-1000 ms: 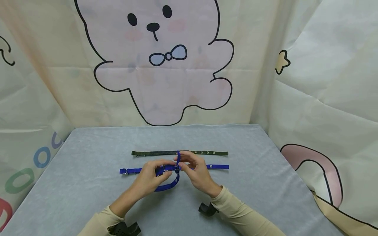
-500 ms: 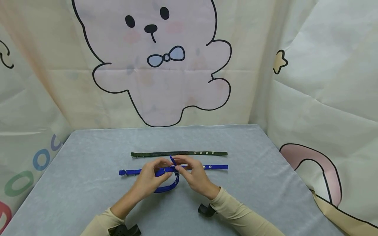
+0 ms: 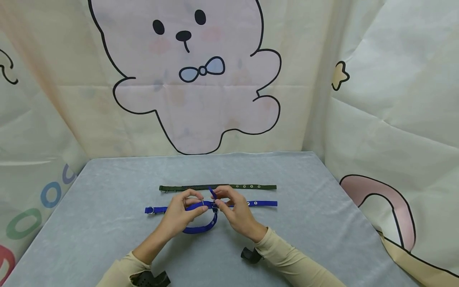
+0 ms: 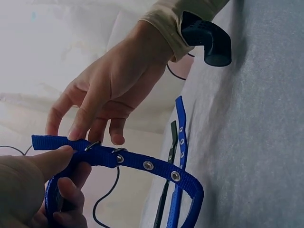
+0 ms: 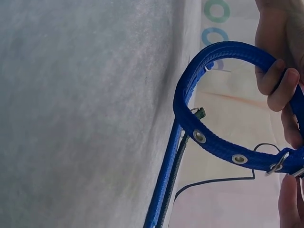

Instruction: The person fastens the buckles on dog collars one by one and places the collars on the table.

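Observation:
A blue pet collar (image 3: 201,230) with metal eyelets (image 4: 148,165) is bent into a loop between both hands, above the table. My left hand (image 3: 177,213) holds it at the left, its thumb pressing the band and its fingers behind. From the other side, my right hand (image 3: 238,215) pinches the collar near the buckle (image 4: 92,146). The collar's tip (image 3: 212,193) sticks up between the hands. A metal ring (image 5: 278,164) hangs at the band beside the right hand's fingertips. In the right wrist view, the left hand's fingers (image 5: 280,88) curl around the loop.
Behind the hands, a second blue collar (image 3: 263,203) lies flat across the grey cloth-covered table (image 3: 308,239). Farther back lies a dark green collar (image 3: 258,186), roughly parallel to it. Printed cloth walls (image 3: 387,99) stand at the back and sides.
The collar's tip has gone from upright to leaning left. My left hand has shifted slightly left and changed its hold on the band. The right hand stays near the buckle.

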Motion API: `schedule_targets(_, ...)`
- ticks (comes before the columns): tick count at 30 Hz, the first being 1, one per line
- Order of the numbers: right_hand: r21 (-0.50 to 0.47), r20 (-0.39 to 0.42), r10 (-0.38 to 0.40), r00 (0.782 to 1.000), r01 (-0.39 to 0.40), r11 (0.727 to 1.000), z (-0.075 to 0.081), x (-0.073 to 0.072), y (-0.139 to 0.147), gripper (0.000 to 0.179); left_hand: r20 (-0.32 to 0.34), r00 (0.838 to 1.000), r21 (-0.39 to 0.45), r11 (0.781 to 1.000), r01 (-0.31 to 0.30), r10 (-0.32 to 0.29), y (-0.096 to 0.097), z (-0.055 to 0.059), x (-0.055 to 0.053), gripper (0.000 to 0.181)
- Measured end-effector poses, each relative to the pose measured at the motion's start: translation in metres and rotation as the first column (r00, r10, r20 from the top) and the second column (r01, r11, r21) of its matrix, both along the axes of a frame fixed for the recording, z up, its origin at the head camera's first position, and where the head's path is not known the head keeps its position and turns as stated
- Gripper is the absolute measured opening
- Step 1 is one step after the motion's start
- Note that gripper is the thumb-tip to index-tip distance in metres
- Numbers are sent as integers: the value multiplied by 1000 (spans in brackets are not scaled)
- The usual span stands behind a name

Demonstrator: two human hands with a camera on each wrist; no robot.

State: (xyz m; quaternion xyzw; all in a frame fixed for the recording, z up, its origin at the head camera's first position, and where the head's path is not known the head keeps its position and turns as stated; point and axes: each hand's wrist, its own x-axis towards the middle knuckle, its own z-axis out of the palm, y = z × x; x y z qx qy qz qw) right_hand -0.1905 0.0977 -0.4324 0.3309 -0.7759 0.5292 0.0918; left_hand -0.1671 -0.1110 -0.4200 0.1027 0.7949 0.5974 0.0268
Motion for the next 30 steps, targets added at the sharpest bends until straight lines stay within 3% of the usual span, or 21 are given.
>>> schedule_targets(9, 27, -33, 31, 999, -30, 999, 0, 0, 2, 29, -158, 987, -47, 998, -35, 28, -1, -2, -2, 26)
schedule_targets(21, -1, 14, 54, 998, -54, 999, 4, -2, 7, 18, -136, 990, -7, 1000, -25, 24, 0, 0, 0, 22)
schedule_targets(30, 53, -49, 75, 996, -73, 996, 7, -5, 9, 18, -155, 987, -18, 999, -40, 36, -1, 3, 1, 22)
